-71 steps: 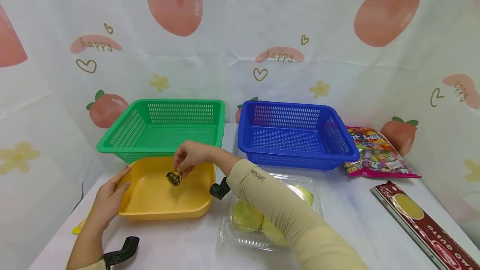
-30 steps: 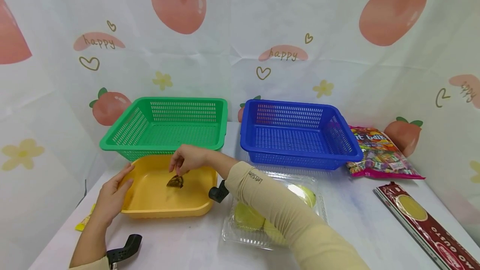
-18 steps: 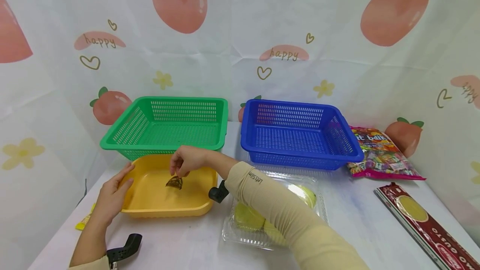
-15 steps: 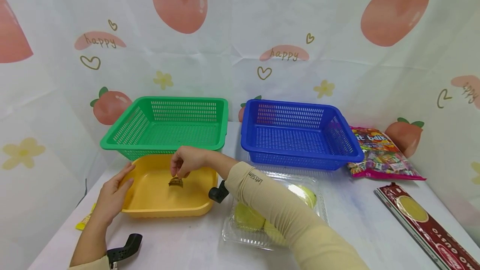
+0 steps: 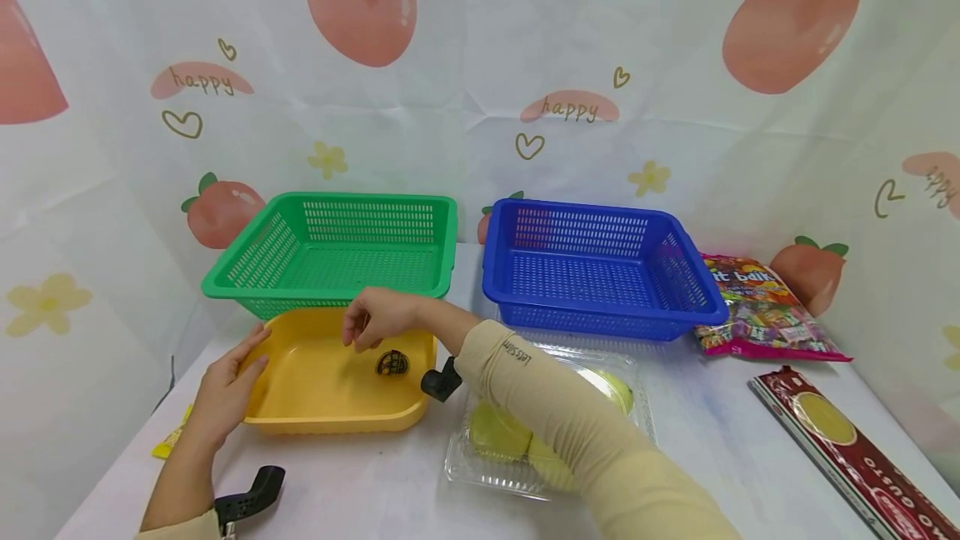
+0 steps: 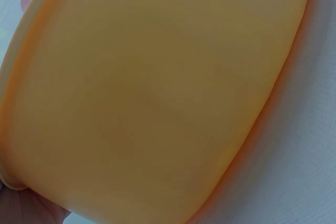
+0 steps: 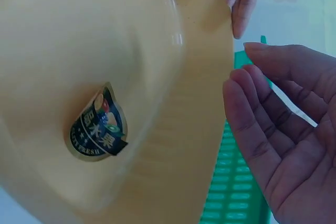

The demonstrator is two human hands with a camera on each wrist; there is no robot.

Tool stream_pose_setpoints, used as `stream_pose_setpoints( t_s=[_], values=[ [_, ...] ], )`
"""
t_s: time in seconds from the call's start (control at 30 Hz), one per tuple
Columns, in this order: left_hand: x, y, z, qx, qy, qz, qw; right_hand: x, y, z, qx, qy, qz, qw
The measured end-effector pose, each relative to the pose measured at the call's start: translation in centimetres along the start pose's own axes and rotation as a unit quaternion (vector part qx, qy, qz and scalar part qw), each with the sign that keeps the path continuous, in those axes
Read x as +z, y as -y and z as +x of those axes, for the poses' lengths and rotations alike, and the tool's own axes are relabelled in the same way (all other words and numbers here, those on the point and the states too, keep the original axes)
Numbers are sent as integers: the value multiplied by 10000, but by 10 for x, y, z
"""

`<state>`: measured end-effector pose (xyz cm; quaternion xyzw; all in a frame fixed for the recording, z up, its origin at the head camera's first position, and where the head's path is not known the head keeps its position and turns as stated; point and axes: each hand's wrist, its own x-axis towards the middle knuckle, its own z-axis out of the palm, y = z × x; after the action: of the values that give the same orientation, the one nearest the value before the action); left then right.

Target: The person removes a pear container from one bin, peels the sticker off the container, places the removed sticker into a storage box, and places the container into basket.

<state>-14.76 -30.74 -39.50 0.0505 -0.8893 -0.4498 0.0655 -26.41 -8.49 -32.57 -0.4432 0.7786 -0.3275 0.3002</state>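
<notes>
My left hand (image 5: 228, 382) grips the left rim of a yellow plastic basin (image 5: 330, 423), fingers along the edge. The basin's wall (image 6: 157, 93) fills most of the left wrist view. Inside the basin lies a dark fruit label (image 5: 392, 362), a round sticker with gold print and fruit pictures, curled up at its edges in the right wrist view. My right hand (image 5: 382, 319) hovers above the basin, just left of and behind the label. Its fingers (image 7: 244, 121) are loosely bent, the thumb apart from them, and nothing is between them.
Behind the basin stands a green basket (image 5: 217, 282), with a blue basket (image 5: 600, 317) to its right. A clear box of green fruit (image 5: 498, 432) sits under my right forearm. Farther right are a candy bag (image 5: 772, 311) and a long dark-red packet (image 5: 855, 448). A small yellow packet (image 5: 168, 442) lies at left.
My right hand has let go of the label, which has moved from under its fingertips to the right side of the basin floor. The left hand has stayed on the rim.
</notes>
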Motion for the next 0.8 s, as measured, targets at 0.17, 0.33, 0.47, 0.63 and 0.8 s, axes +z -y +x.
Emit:
stream_pose_setpoints(
  t_s=[0.17, 0.33, 0.47, 0.63, 0.8],
  values=[
    [0, 0, 1, 22, -5, -2, 10000, -7, 1, -5, -7, -8, -268, 9996],
    [0, 1, 1, 53, -24, 16, 10000, -18, 0, -15, -134, -81, -448, 9989],
    [1, 1, 1, 46, -24, 29, 10000, -28, 0, -26, -195, -273, -465, 9984],
    [1, 0, 1, -74, -19, 57, 10000, -39, 0, -42, -190, -508, -298, 9981],
    [1, 0, 1, -148, 16, 76, 9999, -44, -4, -60, -216, -640, -348, 9971]
  ],
)
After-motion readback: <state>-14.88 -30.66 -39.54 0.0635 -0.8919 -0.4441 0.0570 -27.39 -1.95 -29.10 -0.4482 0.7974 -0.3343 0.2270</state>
